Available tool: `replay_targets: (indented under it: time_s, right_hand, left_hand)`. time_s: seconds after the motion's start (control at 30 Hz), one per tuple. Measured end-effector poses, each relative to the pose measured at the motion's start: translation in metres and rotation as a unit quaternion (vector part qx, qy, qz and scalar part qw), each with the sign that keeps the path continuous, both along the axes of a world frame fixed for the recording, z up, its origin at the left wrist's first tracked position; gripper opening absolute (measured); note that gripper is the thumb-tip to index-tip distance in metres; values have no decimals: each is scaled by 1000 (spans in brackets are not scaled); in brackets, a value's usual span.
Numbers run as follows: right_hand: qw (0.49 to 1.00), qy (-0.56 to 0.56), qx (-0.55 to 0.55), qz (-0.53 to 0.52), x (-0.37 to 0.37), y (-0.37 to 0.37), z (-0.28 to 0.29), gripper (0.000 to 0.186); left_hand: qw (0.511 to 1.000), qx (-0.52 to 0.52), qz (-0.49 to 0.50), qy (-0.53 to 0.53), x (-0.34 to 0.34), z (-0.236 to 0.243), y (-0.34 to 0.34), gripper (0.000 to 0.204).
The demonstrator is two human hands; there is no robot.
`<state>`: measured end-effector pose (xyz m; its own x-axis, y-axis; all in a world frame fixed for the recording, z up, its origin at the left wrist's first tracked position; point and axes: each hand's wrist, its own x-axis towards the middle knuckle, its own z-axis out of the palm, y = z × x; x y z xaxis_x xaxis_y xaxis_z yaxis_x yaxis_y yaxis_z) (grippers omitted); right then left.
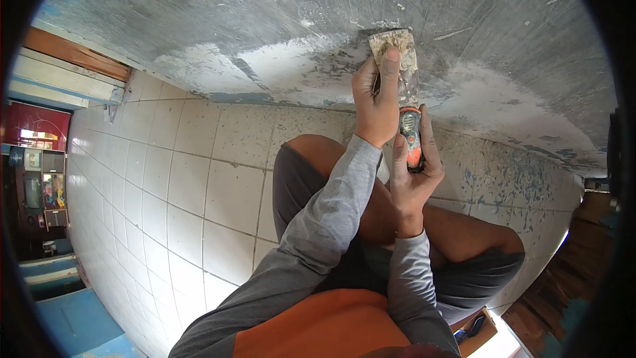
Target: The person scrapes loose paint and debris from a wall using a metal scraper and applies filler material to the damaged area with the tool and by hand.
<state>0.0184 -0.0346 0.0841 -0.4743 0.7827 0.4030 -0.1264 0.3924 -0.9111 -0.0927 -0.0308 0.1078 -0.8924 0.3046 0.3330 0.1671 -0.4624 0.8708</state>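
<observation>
A scraper (408,79) with a flat blade, crusted with pale residue, has its far edge at the grey wall (318,0). Its handle is black and orange. My left hand (376,107) is closed round the blade, thumb lying on top and the other fingers mostly hidden beneath. Lower down, my right hand (417,189) grips the handle between thumb and fingers. White patches and scratch marks show on the wall around the blade.
Pale floor tiles (228,189) meet the wall's base, with chips and dust scattered along it. My crossed legs (457,238) are beneath my arms. An open box (478,335) stands at lower right, near brown boards (543,292). Shelves (54,182) are at far left.
</observation>
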Motion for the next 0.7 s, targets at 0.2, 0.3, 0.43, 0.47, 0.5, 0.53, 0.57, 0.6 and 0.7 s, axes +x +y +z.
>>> replay_targets:
  time_s: [0.2, 0.3, 0.43, 0.47, 0.5, 0.53, 0.57, 0.6, 0.7]
  right_hand:
    - [1000, -9, -2, 0, 5, 1, 2, 49]
    - [1000, -20, 2, 2, 7, 1, 5, 48]
    - [1000, -23, 10, -2, 8, 1, 5, 48]
    - [1000, -24, -3, -1, 9, 1, 4, 48]
    - [1000, -25, -15, -1, 10, 0, 4, 48]
    - [1000, -25, -14, 0, 10, 0, 5, 48]
    - [1000, -25, -18, 1, 10, 0, 8, 48]
    - [999, -24, -22, 1, 10, 0, 8, 48]
    - [999, -31, -20, 5, 11, 2, 7, 48]
  left_hand:
    - [1000, -6, 0, 5, 1, -3, -1, 36]
    - [1000, 1, -1, -1, 1, -1, 0, 36]
    - [1000, -14, -11, 5, 1, -4, -2, 36]
    - [1000, -10, -10, 5, 2, -5, 0, 36]
    - [1000, -5, -9, 6, 2, -5, 0, 36]
    - [1000, -4, -8, 6, 2, -6, 0, 36]
    - [1000, -14, -12, 3, 1, -7, -1, 36]
    - [1000, -23, -17, -1, 2, -6, -2, 36]
    - [1000, -9, -17, -12, 4, -3, -1, 36]
